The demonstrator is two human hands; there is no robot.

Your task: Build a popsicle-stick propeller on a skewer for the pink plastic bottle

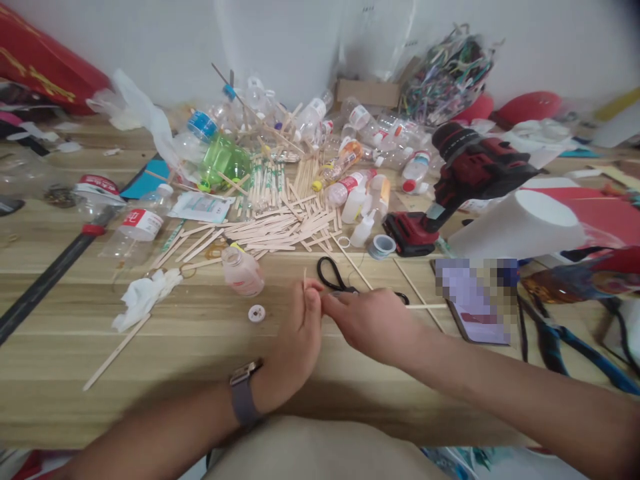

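Observation:
My left hand (295, 333), with a watch on its wrist, is closed in a pinch. A short end of a thin wooden stick (305, 275) rises above its fingers. My right hand (377, 323) meets it, fingers curled together at the left fingertips; what they grip, if anything, is hidden. A pale thin stick (427, 307) shows beyond the right hand; I cannot tell if it is held. Black-handled scissors (329, 272) lie partly behind the right hand. Left of my hands stands an uncapped small pink bottle (243, 272), its white cap (257, 313) on the table.
Flat wooden sticks (280, 230) are piled ahead, with several plastic bottles (360, 117) behind. A red-black cordless drill (475, 167) stands at right, near a white paper roll (515, 223), a phone (477, 303) and pliers (555, 333). A crumpled tissue (145, 297) lies left.

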